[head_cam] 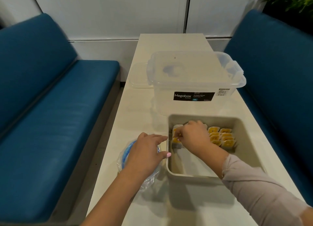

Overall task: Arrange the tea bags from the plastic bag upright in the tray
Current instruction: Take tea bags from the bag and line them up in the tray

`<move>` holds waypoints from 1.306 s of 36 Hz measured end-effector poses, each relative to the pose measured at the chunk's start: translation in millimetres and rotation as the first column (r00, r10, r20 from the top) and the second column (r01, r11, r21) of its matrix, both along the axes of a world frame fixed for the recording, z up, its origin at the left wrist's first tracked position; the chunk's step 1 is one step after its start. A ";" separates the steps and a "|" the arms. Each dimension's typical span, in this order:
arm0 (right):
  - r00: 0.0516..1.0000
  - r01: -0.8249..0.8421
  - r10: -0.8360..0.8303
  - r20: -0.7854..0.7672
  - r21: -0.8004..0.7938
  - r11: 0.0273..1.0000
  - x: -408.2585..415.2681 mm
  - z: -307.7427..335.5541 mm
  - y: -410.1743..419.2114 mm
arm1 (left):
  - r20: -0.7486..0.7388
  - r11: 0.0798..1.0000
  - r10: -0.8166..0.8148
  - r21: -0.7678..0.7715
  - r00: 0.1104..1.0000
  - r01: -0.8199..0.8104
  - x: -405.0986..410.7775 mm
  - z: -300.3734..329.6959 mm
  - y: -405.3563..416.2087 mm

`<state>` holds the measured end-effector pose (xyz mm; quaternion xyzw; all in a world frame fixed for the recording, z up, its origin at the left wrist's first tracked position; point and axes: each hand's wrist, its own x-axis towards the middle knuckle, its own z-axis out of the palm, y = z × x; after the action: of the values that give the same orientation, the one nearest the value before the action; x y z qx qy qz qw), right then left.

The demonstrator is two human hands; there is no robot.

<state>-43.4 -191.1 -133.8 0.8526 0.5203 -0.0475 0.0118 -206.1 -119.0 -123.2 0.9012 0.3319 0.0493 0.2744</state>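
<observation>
Right hand [193, 136] pinches a yellow paper tea bag [176, 140] at the beige plastic tray's [191, 175] left wall; keep it vertical. Left hand [145, 151] rests relaxed on the clear plastic bag [152, 183].

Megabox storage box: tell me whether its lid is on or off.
On. The clear lid sits across the top of the Megabox storage box, its side latches folded down over the rim. Whether the latches are fully snapped cannot be told.

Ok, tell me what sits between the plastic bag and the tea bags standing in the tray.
In the head view, only the tray's left wall separates the plastic bag from the tea bags; the left hand reaches across it.
</observation>
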 end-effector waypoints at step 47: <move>0.965 -0.241 0.249 -0.085 0.095 0.966 -91.4 27.8 38.5 | -0.040 0.948 0.316 -0.031 0.948 -0.317 -65.0 10.5 47.4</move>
<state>-134.9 -152.5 -106.0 0.7782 0.6232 -0.0645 -0.0432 -271.1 -71.5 -112.7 0.8317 0.4777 0.0709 0.2740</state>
